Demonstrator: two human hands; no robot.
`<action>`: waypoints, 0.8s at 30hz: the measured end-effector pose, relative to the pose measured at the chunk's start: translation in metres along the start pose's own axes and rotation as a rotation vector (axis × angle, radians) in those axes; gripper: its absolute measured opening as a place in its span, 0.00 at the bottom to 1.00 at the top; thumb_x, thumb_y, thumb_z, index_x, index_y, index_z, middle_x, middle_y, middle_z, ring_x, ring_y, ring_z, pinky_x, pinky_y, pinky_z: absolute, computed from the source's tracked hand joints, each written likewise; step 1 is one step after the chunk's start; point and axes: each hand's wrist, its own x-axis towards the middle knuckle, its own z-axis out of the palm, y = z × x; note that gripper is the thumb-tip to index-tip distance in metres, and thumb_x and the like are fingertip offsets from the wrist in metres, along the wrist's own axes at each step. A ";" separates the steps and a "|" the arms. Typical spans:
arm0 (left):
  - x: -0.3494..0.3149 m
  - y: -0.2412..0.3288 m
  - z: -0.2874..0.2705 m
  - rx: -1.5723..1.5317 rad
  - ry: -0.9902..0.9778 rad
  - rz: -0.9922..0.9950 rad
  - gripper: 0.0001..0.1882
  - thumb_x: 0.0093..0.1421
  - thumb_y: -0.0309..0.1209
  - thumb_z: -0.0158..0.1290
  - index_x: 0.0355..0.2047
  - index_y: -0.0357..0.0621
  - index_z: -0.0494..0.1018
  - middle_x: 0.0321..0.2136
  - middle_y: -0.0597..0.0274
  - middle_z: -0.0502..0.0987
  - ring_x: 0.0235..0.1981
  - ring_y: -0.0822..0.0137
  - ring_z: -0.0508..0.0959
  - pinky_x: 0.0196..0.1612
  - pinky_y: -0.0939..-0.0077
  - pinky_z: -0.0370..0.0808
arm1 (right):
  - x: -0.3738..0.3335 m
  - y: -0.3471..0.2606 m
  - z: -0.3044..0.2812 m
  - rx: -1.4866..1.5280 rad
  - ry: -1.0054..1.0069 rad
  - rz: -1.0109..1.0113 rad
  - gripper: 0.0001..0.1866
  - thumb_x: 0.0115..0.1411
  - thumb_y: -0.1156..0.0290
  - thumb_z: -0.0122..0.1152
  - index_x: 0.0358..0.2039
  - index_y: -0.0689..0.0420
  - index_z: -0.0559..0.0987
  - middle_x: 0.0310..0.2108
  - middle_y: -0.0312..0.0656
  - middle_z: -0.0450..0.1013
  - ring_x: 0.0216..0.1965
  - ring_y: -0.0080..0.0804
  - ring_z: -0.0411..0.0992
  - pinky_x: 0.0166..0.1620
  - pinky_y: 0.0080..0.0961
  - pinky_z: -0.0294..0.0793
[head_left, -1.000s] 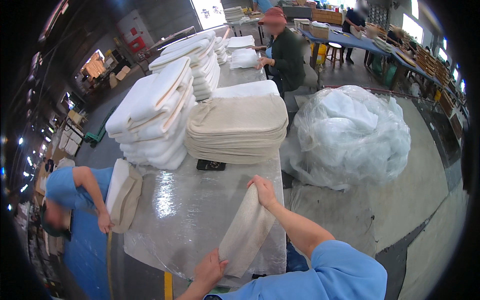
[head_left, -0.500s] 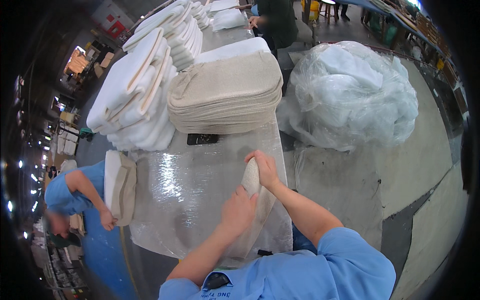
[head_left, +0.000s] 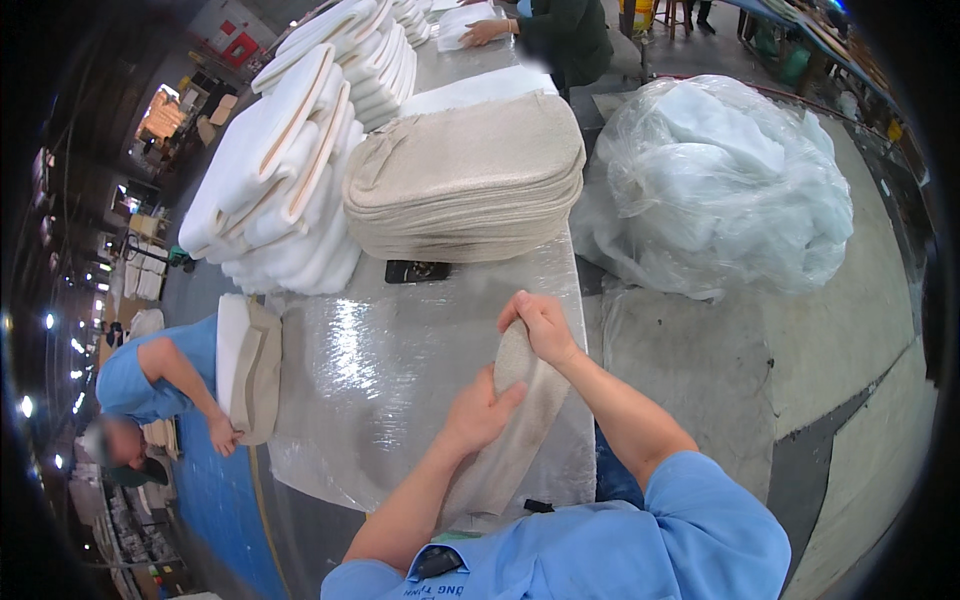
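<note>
A beige woven fabric cover point(head_left: 514, 432), long and narrow as I see it, stands nearly edge-up before me on the near right of the table. My right hand point(head_left: 541, 327) is closed over its far end, fingers bent around the tip. Lower down, my left hand point(head_left: 484, 408) grips its left side, thumb lying over the near face and fingers partly hidden behind the cloth. The cover's lower end reaches down close to my shirt. Beyond my hands lies a tall stack of similar beige covers point(head_left: 470, 150).
Plastic film covers the table point(head_left: 340, 420). A dark flat object point(head_left: 417, 271) lies against the stack. White folded padding point(head_left: 270, 170) is piled far left; a clear bag of white stuffing point(head_left: 725, 190) sits right. One co-worker point(head_left: 165, 375) handles a beige-and-white cushion at left, another point(head_left: 565, 40) works far off.
My left hand has loosened slightly, its thumb now extended across the cover, which shows more of its face. The far co-worker's hands have reached left onto a white piece.
</note>
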 end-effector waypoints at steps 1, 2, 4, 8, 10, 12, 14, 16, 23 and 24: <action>0.000 0.001 -0.001 -0.021 -0.026 -0.011 0.35 0.71 0.48 0.55 0.69 0.37 0.66 0.54 0.41 0.82 0.57 0.44 0.82 0.61 0.56 0.75 | 0.000 0.002 0.000 -0.043 -0.013 -0.003 0.36 0.81 0.49 0.40 0.28 0.62 0.85 0.28 0.40 0.80 0.36 0.30 0.76 0.44 0.31 0.74; 0.003 -0.005 0.002 -0.097 -0.032 0.031 0.35 0.71 0.48 0.56 0.69 0.37 0.66 0.55 0.42 0.82 0.58 0.46 0.82 0.61 0.56 0.75 | -0.001 0.004 -0.001 -0.085 -0.025 -0.006 0.36 0.81 0.49 0.39 0.27 0.61 0.84 0.27 0.40 0.79 0.35 0.30 0.76 0.43 0.32 0.73; 0.004 -0.016 0.016 -0.257 -0.057 0.105 0.35 0.71 0.47 0.56 0.70 0.37 0.66 0.57 0.45 0.81 0.59 0.50 0.81 0.62 0.58 0.74 | 0.000 0.013 -0.008 -0.088 -0.048 -0.010 0.36 0.80 0.48 0.42 0.25 0.62 0.84 0.24 0.39 0.79 0.32 0.29 0.76 0.41 0.30 0.74; 0.022 -0.011 0.022 -0.382 -0.159 0.041 0.39 0.76 0.52 0.48 0.75 0.35 0.58 0.70 0.43 0.69 0.72 0.53 0.68 0.73 0.61 0.61 | -0.009 0.027 -0.023 0.027 -0.109 0.038 0.36 0.78 0.48 0.44 0.23 0.62 0.84 0.23 0.41 0.79 0.30 0.30 0.76 0.40 0.29 0.74; 0.027 -0.049 0.049 -0.526 -0.127 0.188 0.42 0.78 0.55 0.43 0.78 0.34 0.52 0.76 0.43 0.60 0.78 0.54 0.58 0.78 0.63 0.52 | 0.004 0.030 -0.031 0.091 -0.130 0.013 0.36 0.78 0.48 0.45 0.22 0.62 0.84 0.23 0.42 0.79 0.30 0.32 0.76 0.39 0.30 0.74; 0.033 -0.048 0.055 -0.463 -0.177 0.108 0.46 0.79 0.60 0.34 0.79 0.31 0.44 0.79 0.44 0.50 0.81 0.54 0.48 0.80 0.65 0.43 | -0.007 0.035 -0.040 0.129 -0.095 0.059 0.37 0.77 0.47 0.44 0.22 0.62 0.84 0.24 0.43 0.79 0.30 0.32 0.76 0.40 0.30 0.74; 0.035 -0.053 0.061 -0.361 -0.119 0.072 0.46 0.79 0.60 0.31 0.80 0.32 0.43 0.79 0.44 0.51 0.81 0.54 0.49 0.80 0.64 0.45 | -0.011 0.037 -0.041 0.112 -0.077 0.047 0.38 0.77 0.45 0.43 0.23 0.63 0.85 0.23 0.43 0.79 0.29 0.32 0.75 0.38 0.29 0.74; 0.038 -0.048 0.059 -0.416 -0.152 0.087 0.45 0.80 0.59 0.30 0.80 0.32 0.42 0.80 0.44 0.49 0.81 0.54 0.48 0.80 0.64 0.44 | -0.011 0.035 -0.041 0.127 -0.046 0.052 0.38 0.77 0.45 0.43 0.23 0.63 0.85 0.23 0.43 0.79 0.29 0.33 0.76 0.38 0.29 0.74; 0.052 -0.068 0.064 -0.382 -0.149 0.072 0.45 0.80 0.59 0.25 0.80 0.33 0.40 0.81 0.44 0.45 0.82 0.53 0.44 0.81 0.65 0.41 | -0.012 0.047 -0.041 0.248 -0.033 0.140 0.38 0.76 0.44 0.44 0.23 0.63 0.84 0.23 0.45 0.79 0.29 0.33 0.77 0.38 0.29 0.75; 0.055 -0.071 0.069 -0.382 -0.135 0.096 0.44 0.80 0.58 0.25 0.81 0.34 0.39 0.81 0.44 0.45 0.82 0.53 0.44 0.81 0.65 0.41 | -0.013 0.054 -0.042 0.308 -0.005 0.164 0.38 0.76 0.44 0.44 0.22 0.63 0.84 0.23 0.46 0.79 0.29 0.33 0.77 0.38 0.29 0.76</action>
